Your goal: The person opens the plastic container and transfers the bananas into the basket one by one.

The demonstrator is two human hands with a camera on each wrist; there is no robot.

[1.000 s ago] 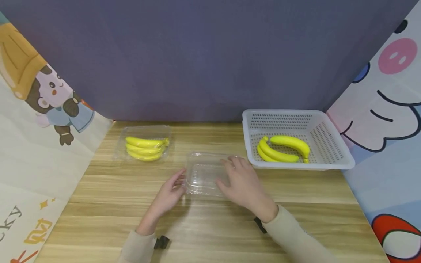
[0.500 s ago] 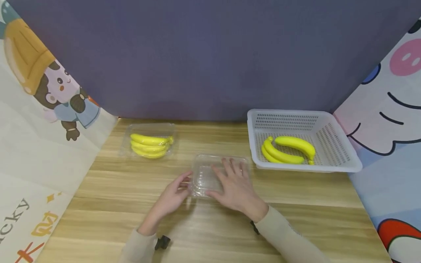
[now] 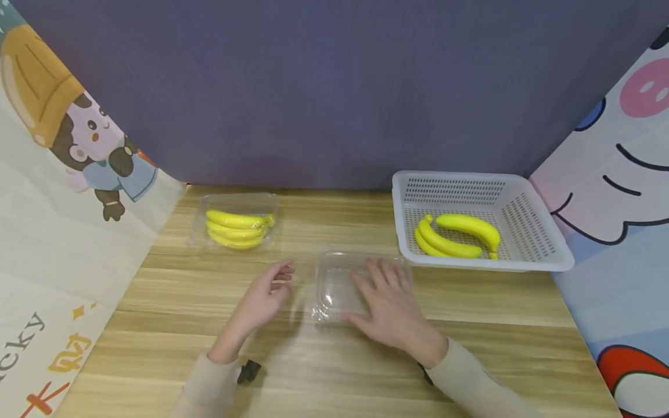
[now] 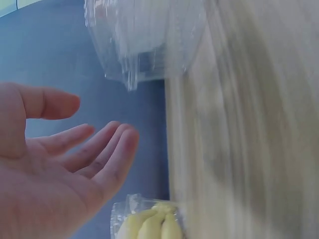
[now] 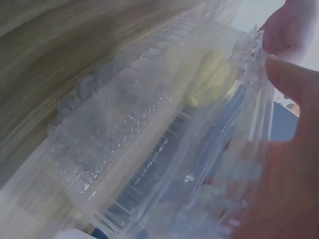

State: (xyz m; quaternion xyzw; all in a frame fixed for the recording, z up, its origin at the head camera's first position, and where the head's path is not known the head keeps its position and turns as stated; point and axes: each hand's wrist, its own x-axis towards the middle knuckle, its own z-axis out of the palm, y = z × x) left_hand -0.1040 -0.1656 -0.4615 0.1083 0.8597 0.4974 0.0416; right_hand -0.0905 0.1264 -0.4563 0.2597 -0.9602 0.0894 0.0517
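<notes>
A clear plastic clamshell box point(image 3: 334, 290) sits mid-table, with wood grain showing through it. My right hand point(image 3: 394, 310) rests on its top with fingers spread and nearly straight. In the right wrist view, the thumb point(image 5: 284, 74) lies along the edge of the box point(image 5: 119, 119). My left hand point(image 3: 261, 299) is a short way left of the box, holding nothing. Its palm and relaxed fingers show in the left wrist view, below the box point(image 4: 144, 40). Farther back on the left, a second clear box point(image 3: 237, 200) contains several yellow bananas point(image 3: 235, 234).
A white perforated basket point(image 3: 535, 229) stands at the back right, its near left corner close to the middle box. Yellow bananas point(image 3: 452, 248) lie inside it. A dark upright panel point(image 3: 324, 98) borders the back of the table, and printed cloths flank both sides.
The middle box has shifted right and slightly nearer under my right hand. My left hand has come away from the box's left edge.
</notes>
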